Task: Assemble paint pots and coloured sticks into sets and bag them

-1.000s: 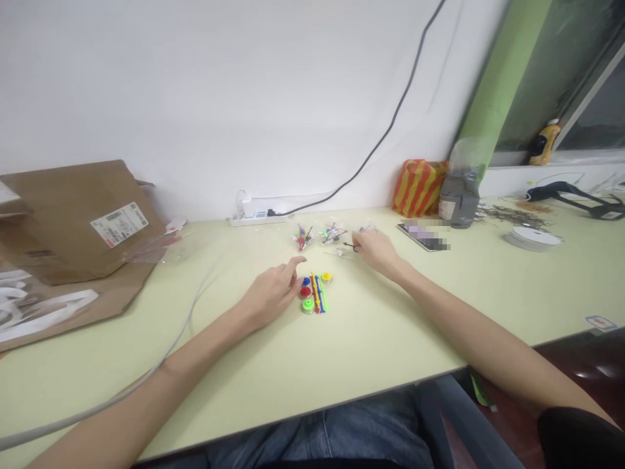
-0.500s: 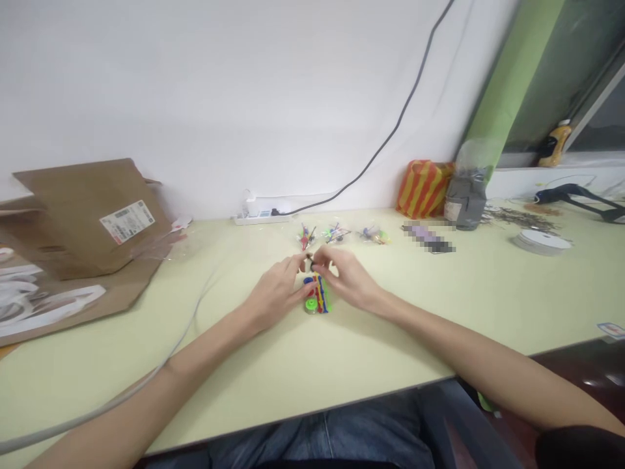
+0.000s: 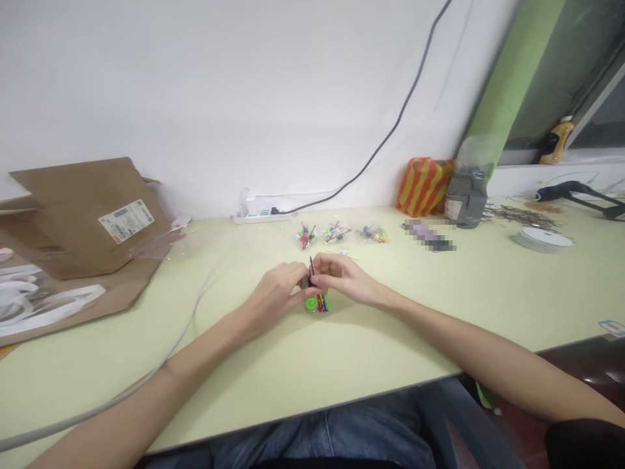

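Two bare hands meeting low over a small heap of colored plastic parts on a pale green surface [image 3: 488, 293], the gap between them closed since a moment earlier. Upright at the meeting point, a thin dark stick [image 3: 311, 267], its lower end lost among the fingers. Right hand [image 3: 344, 278]: fingers curled, pinching the stick from the far side. Left hand [image 3: 273, 294]: fingers bent inward against the same spot, with hold or mere touch impossible to tell from this angle. Directly below, a green disc [image 3: 311, 304] and colored plastic sticks [image 3: 321, 303], partly hidden by the fingers and resting on the surface, not lifted. Farther out, three small clear bags of colored pieces [image 3: 336, 231] in a row, well apart from both hands. Beyond them, a white power strip [image 3: 258, 219] along the wall and a striped bag [image 3: 424, 187] near the far edge. At left, a brown cardboard envelope [image 3: 83, 228] with a white label; at right, a roll of white tape [image 3: 541, 240].
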A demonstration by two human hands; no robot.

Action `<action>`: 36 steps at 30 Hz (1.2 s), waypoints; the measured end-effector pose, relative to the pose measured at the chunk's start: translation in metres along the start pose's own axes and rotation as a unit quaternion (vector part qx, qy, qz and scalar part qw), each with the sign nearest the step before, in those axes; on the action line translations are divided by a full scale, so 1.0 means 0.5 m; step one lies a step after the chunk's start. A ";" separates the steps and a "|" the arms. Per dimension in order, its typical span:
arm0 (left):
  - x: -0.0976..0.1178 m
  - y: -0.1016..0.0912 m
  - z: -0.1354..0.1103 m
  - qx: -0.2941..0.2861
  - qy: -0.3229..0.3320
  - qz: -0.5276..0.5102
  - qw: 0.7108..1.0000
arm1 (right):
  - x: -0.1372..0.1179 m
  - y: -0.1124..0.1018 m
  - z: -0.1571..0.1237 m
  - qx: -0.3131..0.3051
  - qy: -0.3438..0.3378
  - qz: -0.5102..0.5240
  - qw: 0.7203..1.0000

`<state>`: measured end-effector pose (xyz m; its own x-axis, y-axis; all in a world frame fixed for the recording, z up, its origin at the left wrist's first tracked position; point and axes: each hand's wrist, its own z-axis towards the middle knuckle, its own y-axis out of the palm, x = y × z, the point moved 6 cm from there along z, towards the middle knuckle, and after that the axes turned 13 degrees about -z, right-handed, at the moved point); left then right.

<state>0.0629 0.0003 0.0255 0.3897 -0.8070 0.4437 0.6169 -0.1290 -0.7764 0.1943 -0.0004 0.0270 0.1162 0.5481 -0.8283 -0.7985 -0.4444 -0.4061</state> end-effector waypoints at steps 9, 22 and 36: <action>0.000 -0.023 0.000 0.086 -0.021 -0.083 0.993 | 0.017 -0.015 0.003 0.004 0.026 0.047 0.999; 0.024 -0.005 -0.001 -0.007 0.006 -0.068 0.998 | -0.003 -0.011 -0.001 -0.056 0.021 0.131 0.990; 0.001 -0.010 0.001 0.004 -0.024 -0.005 1.000 | 0.086 -0.064 0.004 0.111 0.154 -0.206 0.960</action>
<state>0.0603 0.0007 0.0302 0.4165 -0.7769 0.4723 0.6261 -0.1316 -0.7686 0.2236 0.0388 0.0054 0.5912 0.3932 -0.7042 -0.7498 -0.0536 -0.6595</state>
